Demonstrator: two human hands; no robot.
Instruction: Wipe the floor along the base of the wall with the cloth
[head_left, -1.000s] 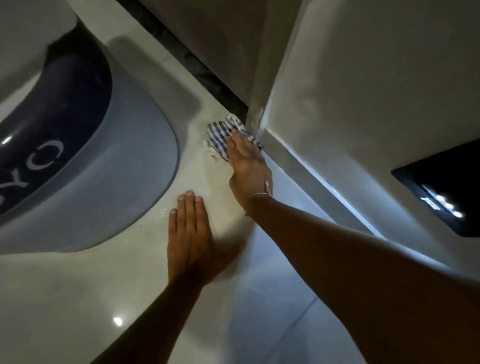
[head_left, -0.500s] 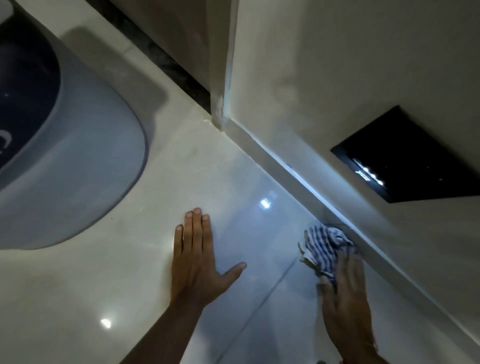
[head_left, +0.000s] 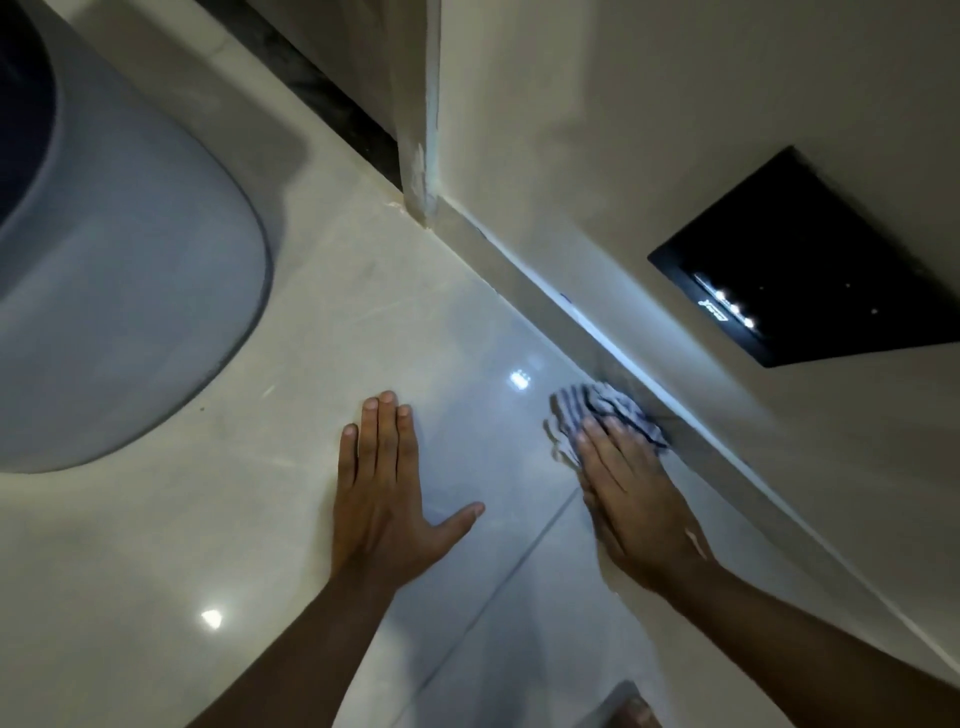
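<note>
Striped cloth (head_left: 605, 410), half hidden under the flat right hand (head_left: 636, 499), touches the skirting (head_left: 524, 283); left hand (head_left: 387, 499) splayed, empty.

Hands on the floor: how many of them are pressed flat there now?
2. The left hand lies flat on the bare tile; the right hand presses the striped cloth down beside the skirting.

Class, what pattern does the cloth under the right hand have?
The cloth has dark blue and white stripes, seen in the head view, its only view.
</note>
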